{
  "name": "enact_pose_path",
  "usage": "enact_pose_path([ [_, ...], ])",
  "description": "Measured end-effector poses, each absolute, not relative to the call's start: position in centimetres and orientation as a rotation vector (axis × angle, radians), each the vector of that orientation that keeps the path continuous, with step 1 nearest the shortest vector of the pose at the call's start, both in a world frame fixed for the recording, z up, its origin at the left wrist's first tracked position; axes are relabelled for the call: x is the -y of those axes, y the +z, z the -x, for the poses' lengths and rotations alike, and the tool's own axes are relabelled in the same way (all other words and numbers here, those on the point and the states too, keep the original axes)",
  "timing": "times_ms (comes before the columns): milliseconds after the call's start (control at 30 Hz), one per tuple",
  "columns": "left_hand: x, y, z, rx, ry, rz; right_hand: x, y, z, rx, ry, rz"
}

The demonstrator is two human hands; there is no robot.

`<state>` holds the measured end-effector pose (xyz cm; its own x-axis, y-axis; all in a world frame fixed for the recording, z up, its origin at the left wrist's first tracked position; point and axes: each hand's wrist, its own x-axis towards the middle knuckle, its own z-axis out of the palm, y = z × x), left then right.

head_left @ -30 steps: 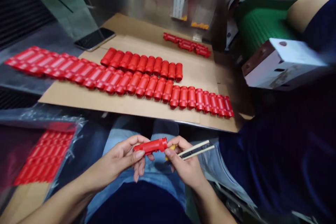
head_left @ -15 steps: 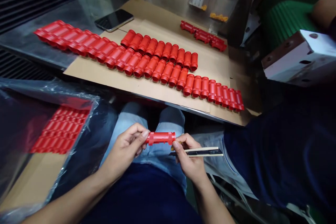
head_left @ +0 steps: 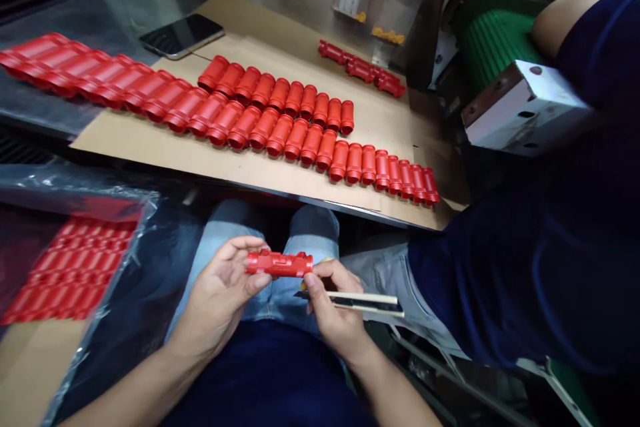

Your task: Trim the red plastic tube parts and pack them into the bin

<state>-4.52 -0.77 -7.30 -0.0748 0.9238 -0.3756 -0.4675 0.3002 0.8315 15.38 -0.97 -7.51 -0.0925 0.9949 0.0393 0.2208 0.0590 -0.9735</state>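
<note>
Over my lap, a red plastic tube-shaped part (head_left: 280, 264) lies level between my hands, its side with raised tabs and ribs facing up. My left hand (head_left: 223, 290) pinches its left end with the thumb below and fingers behind. In my right hand (head_left: 337, 310) is a utility knife (head_left: 367, 300) with a pale handle and a dark blade pointing left, just under the tube. My right thumb and forefinger also touch the tube's right end. A bit of yellow shows at the right fingertips, possibly a finger cover.
Rows of red tubes (head_left: 260, 127) lie on cardboard (head_left: 200, 157) over the metal table. Behind them are a phone (head_left: 183, 35), more red parts (head_left: 361, 69) and small orange pieces (head_left: 389, 35). A plastic-lined box (head_left: 45, 353) holds red parts at left. A co-worker's sleeve (head_left: 500, 280) is close at right.
The tube has been turned about its length, so its tabbed side now faces up. My left fingers have opened out and shifted along it. The view has swung slightly right.
</note>
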Motion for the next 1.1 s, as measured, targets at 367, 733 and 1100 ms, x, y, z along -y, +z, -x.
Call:
enact_pose_path([
  [367, -0.3, -7.0, 5.6, -0.957, 1.211, -0.378, -0.2, -7.6, -16.9, 1.408, 1.195, 1.334],
  [733, -0.8, -7.5, 5.1, -0.934, 1.128, -0.317, 0.4, -5.6, -16.4, 1.804, 0.998, 0.758],
  [1100, -0.7, -8.0, 4.9, -0.953, 1.167, -0.359, 0.3, -6.1, -16.4, 1.812, 0.975, 0.737],
])
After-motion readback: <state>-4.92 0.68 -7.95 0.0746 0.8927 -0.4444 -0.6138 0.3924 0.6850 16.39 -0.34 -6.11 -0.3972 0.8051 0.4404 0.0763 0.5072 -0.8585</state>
